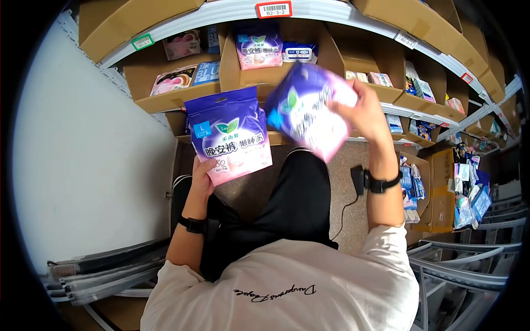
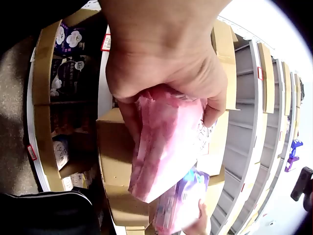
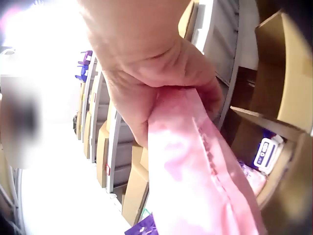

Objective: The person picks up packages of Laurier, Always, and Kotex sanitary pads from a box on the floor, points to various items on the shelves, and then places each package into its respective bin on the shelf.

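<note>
In the head view my left hand grips the lower left corner of a purple-and-pink pack of night pants, held upright with its printed front facing me. A second, similar pack of night pants is in my right hand, tilted and blurred, its right edge between thumb and fingers. From the left wrist, the pink underside of the first pack fills the left hand's grip, and the other pack shows beyond it. The right wrist view has the second pack's pink end pinched; the fingertips are partly hidden.
Ahead, a cardboard shelf bin holds another purple-pink pack and a small blue-white pack. More bins flank it, below a labelled shelf edge. A white panel stands left; a carton stands right with packs beside it.
</note>
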`<state>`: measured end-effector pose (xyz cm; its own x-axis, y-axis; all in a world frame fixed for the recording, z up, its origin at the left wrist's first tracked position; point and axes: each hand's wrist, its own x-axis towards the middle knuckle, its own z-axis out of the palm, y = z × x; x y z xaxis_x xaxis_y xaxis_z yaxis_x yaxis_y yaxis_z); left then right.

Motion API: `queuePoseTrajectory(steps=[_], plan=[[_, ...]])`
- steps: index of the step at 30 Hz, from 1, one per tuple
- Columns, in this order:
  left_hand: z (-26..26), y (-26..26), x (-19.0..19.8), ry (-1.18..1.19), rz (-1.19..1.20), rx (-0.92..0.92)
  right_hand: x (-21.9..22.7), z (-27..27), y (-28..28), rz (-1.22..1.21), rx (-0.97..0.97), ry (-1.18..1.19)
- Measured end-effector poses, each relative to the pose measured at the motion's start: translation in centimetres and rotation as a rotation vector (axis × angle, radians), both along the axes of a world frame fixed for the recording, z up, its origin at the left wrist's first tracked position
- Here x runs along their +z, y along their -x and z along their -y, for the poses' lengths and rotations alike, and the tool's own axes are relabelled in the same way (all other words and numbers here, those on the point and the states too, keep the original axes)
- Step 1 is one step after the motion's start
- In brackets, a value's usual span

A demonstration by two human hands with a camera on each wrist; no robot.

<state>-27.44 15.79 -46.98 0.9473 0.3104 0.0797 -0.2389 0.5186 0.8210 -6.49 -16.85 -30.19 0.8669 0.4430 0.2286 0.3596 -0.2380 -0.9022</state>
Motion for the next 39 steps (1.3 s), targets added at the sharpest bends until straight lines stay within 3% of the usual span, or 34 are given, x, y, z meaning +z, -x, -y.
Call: queuePoseTrajectory(steps=[3,5,7,9,11,15,19,22,27,29,31,33,34,36,39], plan=[[-0.1,0.1,0.2,-0.013,-0.005,0.029,1.1,-4.6,-5.2,0.109,-0.098,-0.143],[0.1,0.1,0.7,0.003,-0.002,0.022,0.0,-9.2,-9.2,0.073,-0.048,-0.244],[0.1,0.0,0.8,0.019,0.000,0.019,-2.8,-13.2,-13.1,0.049,-0.010,-0.156],[0.1,-0.1,0.1,0.092,0.020,-0.031,-4.1,-16.1,-13.0,-0.078,-0.069,-0.145],[0.4,-0.3,-0.3,0.128,0.012,-0.014,-8.9,-18.7,-17.0,-0.136,-0.031,-0.149],[0.2,-0.7,-0.7,0.129,-0.008,-0.036,-10.3,-19.8,-18.2,-0.077,-0.057,-0.088],[0.9,-1.3,0.2,0.222,-0.006,-0.019,-10.0,-19.4,-19.4,0.118,0.013,0.392],[0.8,-1.7,0.6,0.220,0.002,-0.032,-9.5,-20.5,-19.8,0.200,0.055,0.397],[0.7,-1.6,0.4,0.164,0.004,-0.007,-8.4,-21.5,-19.7,0.229,-0.046,0.506],[0.9,-1.7,0.8,0.165,0.007,-0.001,-8.0,-21.9,-18.0,0.024,-0.175,0.709],[0.8,-1.8,1.1,0.164,0.008,0.003,-7.3,-21.1,-17.4,0.083,-0.170,0.771],[0.6,-1.4,1.2,0.143,0.010,0.008,-3.3,-19.3,-15.8,-0.098,0.149,0.890],[0.5,-1.3,1.3,0.123,0.015,0.010,-1.4,-18.3,-14.1,-0.039,0.148,0.954],[1.0,-1.2,2.4,0.128,0.038,0.029,-0.6,-15.5,-11.2,0.106,0.205,0.741],[1.8,-1.9,3.0,0.150,0.068,0.032,-0.5,-11.6,-4.5,-0.435,0.625,0.119]])
